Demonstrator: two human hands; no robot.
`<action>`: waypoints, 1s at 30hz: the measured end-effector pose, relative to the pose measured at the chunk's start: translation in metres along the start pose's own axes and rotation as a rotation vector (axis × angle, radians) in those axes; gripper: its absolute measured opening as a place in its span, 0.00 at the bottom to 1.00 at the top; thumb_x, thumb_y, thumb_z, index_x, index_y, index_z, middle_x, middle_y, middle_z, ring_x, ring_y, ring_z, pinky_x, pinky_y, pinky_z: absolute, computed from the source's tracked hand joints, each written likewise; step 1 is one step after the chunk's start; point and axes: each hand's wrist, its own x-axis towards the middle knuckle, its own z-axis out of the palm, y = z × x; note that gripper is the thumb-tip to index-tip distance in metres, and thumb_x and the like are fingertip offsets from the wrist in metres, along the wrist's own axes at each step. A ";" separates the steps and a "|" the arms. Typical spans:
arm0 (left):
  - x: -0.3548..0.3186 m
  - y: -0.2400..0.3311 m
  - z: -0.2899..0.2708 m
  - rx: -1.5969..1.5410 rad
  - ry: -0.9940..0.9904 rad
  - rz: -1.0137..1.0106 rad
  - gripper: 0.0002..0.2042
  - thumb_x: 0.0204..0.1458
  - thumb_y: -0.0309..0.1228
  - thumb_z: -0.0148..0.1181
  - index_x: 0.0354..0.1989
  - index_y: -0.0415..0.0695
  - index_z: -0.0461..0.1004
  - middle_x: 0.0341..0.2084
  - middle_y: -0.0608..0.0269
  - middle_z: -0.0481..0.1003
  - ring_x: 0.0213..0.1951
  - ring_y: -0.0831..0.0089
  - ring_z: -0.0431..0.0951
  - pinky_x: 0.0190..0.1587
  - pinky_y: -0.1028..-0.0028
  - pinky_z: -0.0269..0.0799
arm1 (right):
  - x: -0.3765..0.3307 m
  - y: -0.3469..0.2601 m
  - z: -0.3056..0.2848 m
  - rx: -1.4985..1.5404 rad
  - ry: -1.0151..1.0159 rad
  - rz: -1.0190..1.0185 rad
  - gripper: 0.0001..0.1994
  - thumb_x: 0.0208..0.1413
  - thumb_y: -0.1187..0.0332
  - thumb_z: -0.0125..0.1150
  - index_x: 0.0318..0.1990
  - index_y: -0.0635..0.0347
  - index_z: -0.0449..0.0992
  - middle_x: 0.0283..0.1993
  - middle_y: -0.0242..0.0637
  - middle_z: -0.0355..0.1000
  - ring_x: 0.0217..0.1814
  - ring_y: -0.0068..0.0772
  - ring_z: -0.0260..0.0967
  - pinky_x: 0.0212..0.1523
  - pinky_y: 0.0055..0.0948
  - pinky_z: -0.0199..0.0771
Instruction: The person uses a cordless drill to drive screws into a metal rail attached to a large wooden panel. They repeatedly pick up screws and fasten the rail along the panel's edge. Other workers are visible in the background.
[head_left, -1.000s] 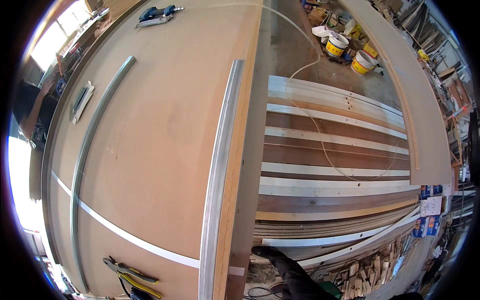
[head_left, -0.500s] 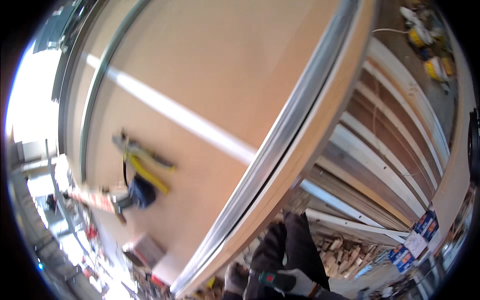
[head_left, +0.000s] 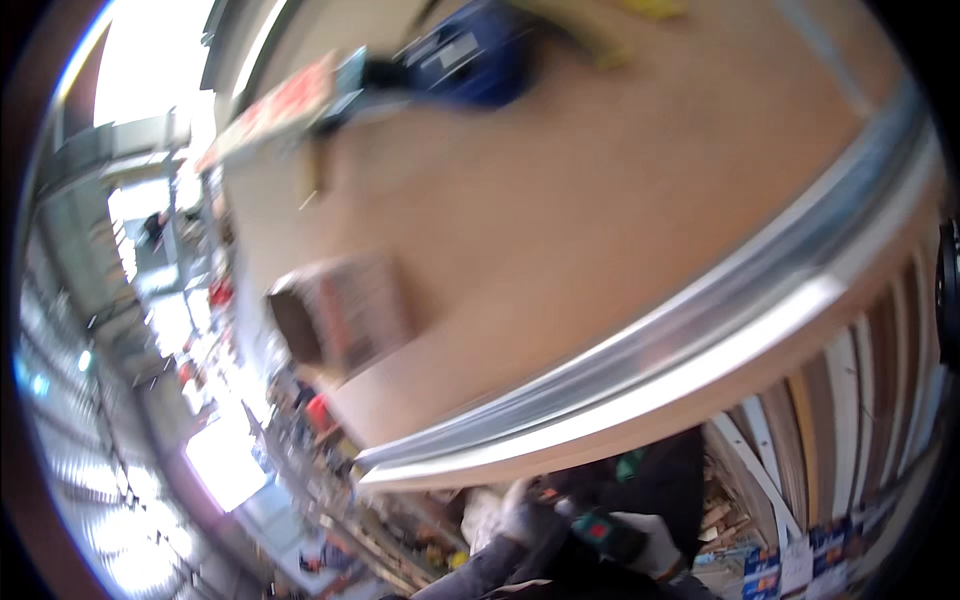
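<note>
1. The frame is showing heavy motion blur; the large tan board on the desk (head_left: 600,230) is filling the upper half, with a metal strip (head_left: 700,340) running along its near edge.
2. At the bottom, gloved hands are working close together below the board's edge. The right hand (head_left: 640,545) is wrapping a dark tool with a green body (head_left: 605,530), probably a cordless driver (blur is preventing a firmer call). Its grip is looking closed around the tool.
3. The left hand (head_left: 515,510) is lying just beside the tool, light-gloved; whether it is gripping or resting, I cannot tell.
4. A blue object (head_left: 480,60) and a small cardboard box (head_left: 340,315) are sitting on the board, well apart from the hands.
5. Judgement: the tool is being readied under the desk edge. Doing this well is calling for steadying the head, keeping both hands on the tool, and keeping its tip clear of the metal strip.
</note>
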 end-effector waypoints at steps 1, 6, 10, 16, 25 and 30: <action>-0.004 0.009 0.005 -0.047 0.040 0.020 0.09 0.57 0.26 0.60 0.45 0.41 0.73 0.35 0.62 0.75 0.41 0.67 0.78 0.44 0.69 0.76 | -0.003 0.007 0.002 0.080 -0.004 0.031 0.16 0.51 0.68 0.72 0.48 0.62 0.81 0.44 0.47 0.82 0.46 0.41 0.82 0.48 0.32 0.82; -0.009 -0.100 0.045 -1.240 0.144 -0.457 0.08 0.65 0.36 0.53 0.35 0.46 0.72 0.22 0.67 0.71 0.26 0.73 0.73 0.34 0.71 0.73 | -0.001 -0.014 0.002 -0.266 -0.247 -0.033 0.17 0.51 0.67 0.71 0.47 0.65 0.79 0.41 0.39 0.82 0.40 0.36 0.82 0.41 0.35 0.83; -0.029 -0.058 0.035 -1.640 0.053 -0.442 0.07 0.61 0.32 0.58 0.39 0.41 0.72 0.29 0.60 0.75 0.32 0.66 0.77 0.37 0.69 0.75 | -0.028 0.032 -0.001 0.540 -0.299 0.710 0.21 0.60 0.65 0.64 0.59 0.62 0.72 0.41 0.40 0.81 0.39 0.40 0.81 0.40 0.37 0.81; -0.038 -0.015 -0.003 -1.183 0.070 -0.202 0.11 0.67 0.35 0.52 0.43 0.38 0.73 0.26 0.62 0.75 0.29 0.71 0.76 0.35 0.72 0.74 | -0.024 -0.001 0.024 -0.515 -0.544 -0.063 0.34 0.52 0.59 0.71 0.65 0.61 0.67 0.42 0.49 0.79 0.43 0.52 0.79 0.45 0.39 0.78; -0.046 0.059 -0.036 -1.432 -0.150 0.166 0.20 0.68 0.48 0.54 0.43 0.38 0.72 0.27 0.66 0.69 0.27 0.73 0.69 0.33 0.71 0.70 | -0.045 -0.055 0.069 -1.012 -0.127 -0.686 0.37 0.39 0.68 0.72 0.62 0.65 0.69 0.28 0.42 0.72 0.30 0.48 0.73 0.34 0.41 0.72; -0.047 0.093 -0.037 -1.372 -0.419 0.300 0.32 0.67 0.59 0.44 0.48 0.36 0.77 0.29 0.63 0.77 0.30 0.73 0.77 0.35 0.73 0.74 | -0.056 -0.052 0.070 -1.077 0.114 -0.832 0.35 0.42 0.65 0.76 0.60 0.67 0.71 0.34 0.46 0.75 0.37 0.49 0.75 0.39 0.42 0.74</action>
